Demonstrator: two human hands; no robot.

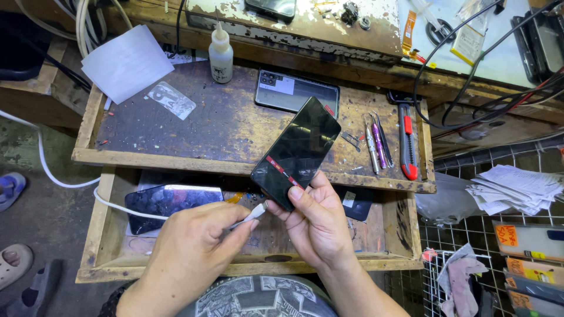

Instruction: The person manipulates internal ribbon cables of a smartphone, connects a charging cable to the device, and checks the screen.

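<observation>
Black glass-fronted smartphone [296, 151] sits tilted in the right hand [317, 226], above the worn wooden bench [194, 126]; left hand [191, 252] pinches the white charging cable plug [257, 212] just beside its bottom port, so plugging-in needs careful alignment.

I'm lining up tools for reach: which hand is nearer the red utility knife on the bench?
Right. The right hand, holding the black phone, sits below-left of the utility knife; the left hand, pinching the white cable plug, is farther left.
</observation>
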